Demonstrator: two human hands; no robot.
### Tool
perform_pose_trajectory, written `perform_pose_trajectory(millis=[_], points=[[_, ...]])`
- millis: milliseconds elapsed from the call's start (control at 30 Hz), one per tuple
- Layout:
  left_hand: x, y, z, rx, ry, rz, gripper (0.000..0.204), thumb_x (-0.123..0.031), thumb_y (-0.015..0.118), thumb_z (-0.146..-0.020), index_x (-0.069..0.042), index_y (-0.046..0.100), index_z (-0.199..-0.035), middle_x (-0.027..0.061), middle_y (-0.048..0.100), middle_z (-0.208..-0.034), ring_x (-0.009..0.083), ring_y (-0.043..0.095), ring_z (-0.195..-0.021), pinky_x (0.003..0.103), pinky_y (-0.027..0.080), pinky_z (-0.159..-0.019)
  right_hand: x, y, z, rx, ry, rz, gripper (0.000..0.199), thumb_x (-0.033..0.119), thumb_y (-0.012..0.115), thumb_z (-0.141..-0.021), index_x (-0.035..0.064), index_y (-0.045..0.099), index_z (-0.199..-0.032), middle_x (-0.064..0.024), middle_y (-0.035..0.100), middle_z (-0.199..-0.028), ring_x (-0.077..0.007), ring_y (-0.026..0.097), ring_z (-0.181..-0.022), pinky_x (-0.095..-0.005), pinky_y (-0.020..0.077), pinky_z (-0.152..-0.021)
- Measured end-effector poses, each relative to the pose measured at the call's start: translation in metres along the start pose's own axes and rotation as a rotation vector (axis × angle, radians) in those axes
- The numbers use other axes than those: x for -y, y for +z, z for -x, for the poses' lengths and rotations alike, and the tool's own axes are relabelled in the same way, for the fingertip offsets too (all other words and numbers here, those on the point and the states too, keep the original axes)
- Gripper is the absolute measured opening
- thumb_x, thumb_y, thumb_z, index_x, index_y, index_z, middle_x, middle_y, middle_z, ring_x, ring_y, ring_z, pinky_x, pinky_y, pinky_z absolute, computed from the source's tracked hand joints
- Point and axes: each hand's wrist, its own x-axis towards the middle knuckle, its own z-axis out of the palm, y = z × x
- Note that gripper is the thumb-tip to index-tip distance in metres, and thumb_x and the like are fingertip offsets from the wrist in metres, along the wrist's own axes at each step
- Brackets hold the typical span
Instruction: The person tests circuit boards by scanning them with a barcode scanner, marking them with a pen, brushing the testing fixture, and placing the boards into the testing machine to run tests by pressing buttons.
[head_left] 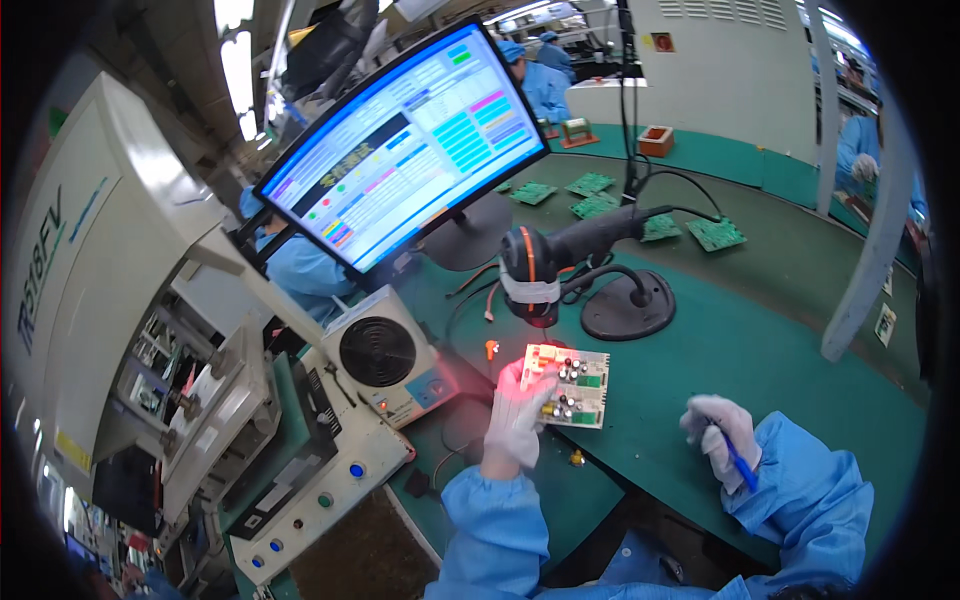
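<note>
A cream circuit board (590, 408) with capacitors and green parts is held at its left edge by my gloved left hand (517, 420). Red light falls on the board's upper left corner and on my fingers. Just above it, a black barcode scanner (531, 265) with an orange stripe points down from its stand (628, 305). My gloved right hand (722, 437) is apart from the board, to its right, curled round a blue pen (741, 462) over the green mat.
A monitor (405, 145) stands behind the scanner. Left are a fan unit (378, 350) and a large test machine (110, 250) with a button panel (320, 500). Several green circuit boards (595, 205) lie at the back. A grey post (870, 230) rises at right. People in blue (545, 90) work beyond.
</note>
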Motion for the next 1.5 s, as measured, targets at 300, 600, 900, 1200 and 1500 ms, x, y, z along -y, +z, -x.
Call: perform_pose_trajectory(millis=[300,600,900,1200,1500], points=[[-0.011,0.07,0.105,0.075,0.118,0.052,0.054,-0.024,0.066,-0.088,0.009,0.038,-0.12,0.0136,0.058,-0.108,0.0143,0.058,-0.095,0.028,0.049,-0.083,0.074,0.009,-0.036,-0.012,0.108,0.076,0.008,-0.004,0.061,-0.082,-0.0003,0.055,-0.085,-0.0094,0.062,-0.074,-0.015,0.062,-0.063,-0.0273,0.0493,-0.055],[-0.004,0.077,0.127,0.031,0.106,0.21,0.064,-0.03,0.073,-0.085,0.008,0.036,-0.12,0.014,0.057,-0.108,0.0152,0.058,-0.094,0.029,0.05,-0.082,0.061,0.03,-0.032,0.011,0.118,0.195,0.017,0.007,0.066,-0.081,0.0041,0.051,-0.073,-0.0074,0.058,-0.06,-0.0239,0.06,-0.053,-0.0312,0.0481,-0.051],[-0.007,0.08,0.129,0.024,0.105,0.148,0.06,-0.028,0.071,-0.086,0.007,0.037,-0.121,0.0123,0.057,-0.107,0.0142,0.058,-0.093,0.029,0.05,-0.081,0.062,0.026,-0.037,0.061,0.09,0.185,0.018,0.008,0.068,-0.079,0.005,0.052,-0.073,-0.008,0.057,-0.061,-0.0247,0.058,-0.051,-0.0334,0.0457,-0.049],[-0.01,0.078,0.126,-0.01,0.146,0.059,0.066,-0.046,0.055,-0.093,0.01,0.038,-0.123,0.0169,0.057,-0.108,0.0173,0.057,-0.094,0.031,0.048,-0.082,0.078,0.036,-0.009,0.088,-0.041,0.155,0.012,-0.001,0.062,-0.074,0.0043,0.053,-0.069,-0.0053,0.061,-0.061,-0.0198,0.061,-0.049,-0.0291,0.0494,-0.048],[-0.002,0.08,0.127,-0.065,0.222,-0.03,0.062,-0.045,0.05,-0.095,0.01,0.04,-0.121,0.019,0.058,-0.107,0.0221,0.058,-0.094,0.035,0.047,-0.083,0.06,0.046,0.001,0.05,0.014,0.252,0.019,0.004,0.07,-0.071,0.0053,0.051,-0.071,-0.0081,0.05,-0.06,-0.0272,0.054,-0.05,-0.0334,0.0425,-0.046]])
